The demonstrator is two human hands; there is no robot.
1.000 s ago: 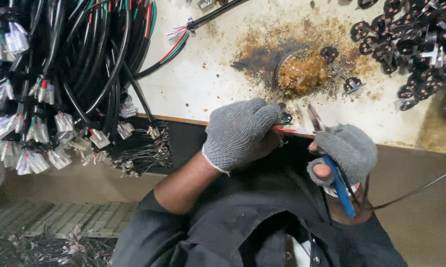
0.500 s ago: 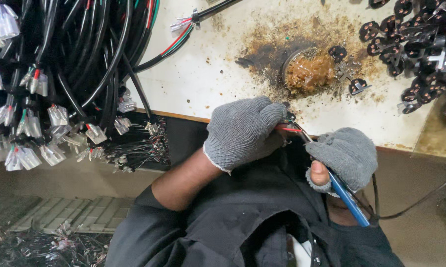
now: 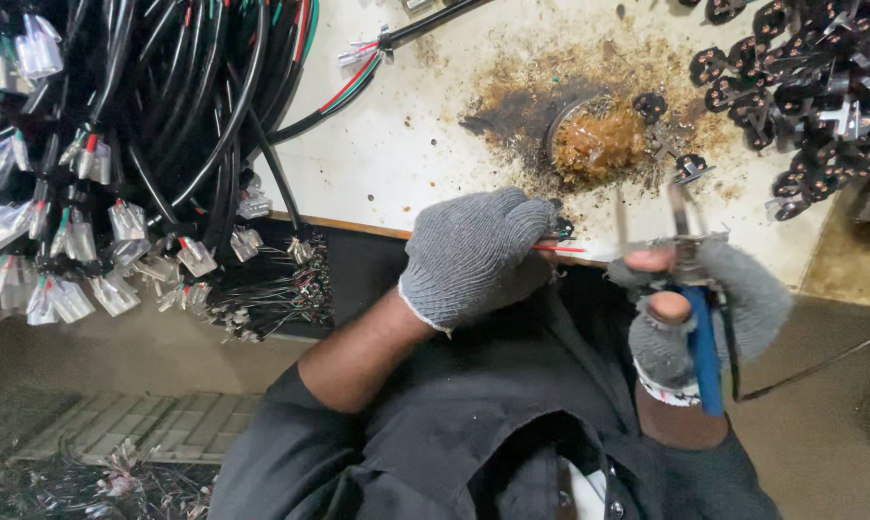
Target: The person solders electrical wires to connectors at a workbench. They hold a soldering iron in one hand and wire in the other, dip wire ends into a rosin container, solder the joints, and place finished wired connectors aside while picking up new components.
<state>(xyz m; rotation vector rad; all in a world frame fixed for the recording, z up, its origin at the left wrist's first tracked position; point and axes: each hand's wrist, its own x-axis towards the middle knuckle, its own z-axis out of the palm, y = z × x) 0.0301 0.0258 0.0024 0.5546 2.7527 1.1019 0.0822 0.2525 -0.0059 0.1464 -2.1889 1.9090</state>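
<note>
Left hand (image 3: 478,252), in a grey knit glove, is gripping a thin red wire (image 3: 558,248) at the worktop (image 3: 396,154) edge, just below the brown paste tin (image 3: 597,143). Right hand (image 3: 705,294), gloved, is closing around blue-handled pliers (image 3: 697,318), their tips pointing up right of the wire.

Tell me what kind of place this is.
Probably a wiring workshop bench. Black cable bundles with clear connectors hang at one side, a heap of black plugs lies on the stained table, and the gloved left hand holds a red wire while the right hand works a blue-handled tool.
</note>
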